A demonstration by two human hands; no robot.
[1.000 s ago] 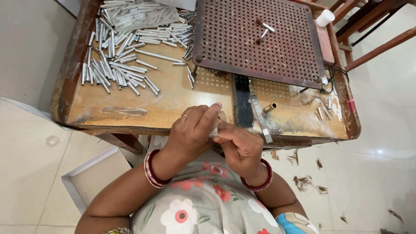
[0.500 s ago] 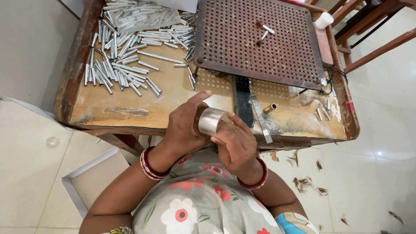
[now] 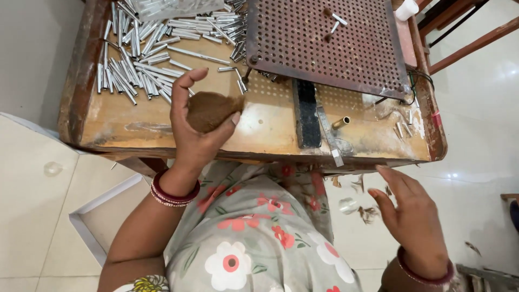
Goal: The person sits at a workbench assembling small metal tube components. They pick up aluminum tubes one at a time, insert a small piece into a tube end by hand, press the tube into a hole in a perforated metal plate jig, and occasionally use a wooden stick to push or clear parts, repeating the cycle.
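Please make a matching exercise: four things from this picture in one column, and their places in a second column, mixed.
1. brown lump
2. silver tubes
3. perforated plate
4. right hand

a. far right of the table
b. piled at the far left of the table
c. in the left hand
d. empty, open, below the table's edge

Pairs: 1-c, 2-b, 3-a, 4-d

Tubes (image 3: 141, 65): shiny metal. Plate (image 3: 323, 44): rusty, matt perforated metal. Table (image 3: 270, 127): worn, stained wood. Clump (image 3: 208, 110): brown, fibrous, matt. Floor (image 3: 32, 211): glossy tile.
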